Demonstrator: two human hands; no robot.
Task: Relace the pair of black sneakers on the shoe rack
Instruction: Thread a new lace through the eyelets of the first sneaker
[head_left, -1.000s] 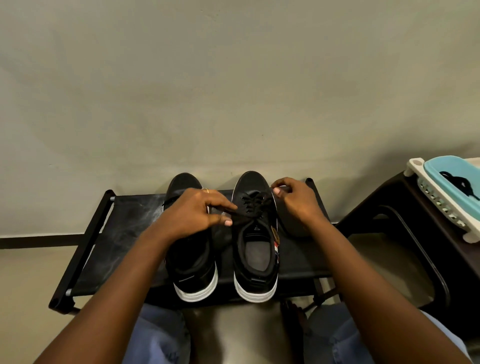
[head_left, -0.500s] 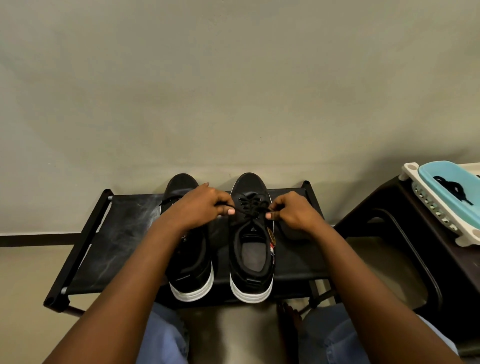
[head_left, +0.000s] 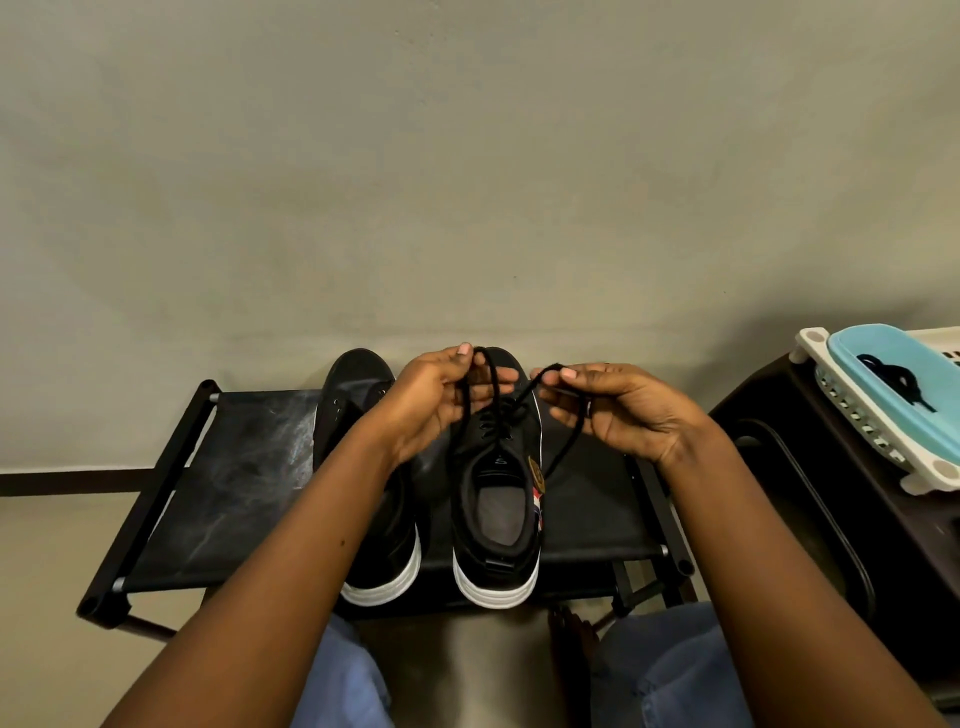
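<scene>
Black sneakers (head_left: 496, 519) stand side by side on the shoe rack (head_left: 218, 467); above it, left grip (head_left: 436, 400) and right grip (head_left: 618, 410) each pinch the lace (head_left: 569, 444), which looks limp and light, best held near its tips

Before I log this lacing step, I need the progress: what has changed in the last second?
Both hands lifted from the eyelets of the right sneaker. The left hand and the right hand, still pinching the lace ends, have drawn the lace up above the shoe. Nothing was let go. That shoe, the left sneaker, the shoe rack and the blue tub stayed put.
</scene>
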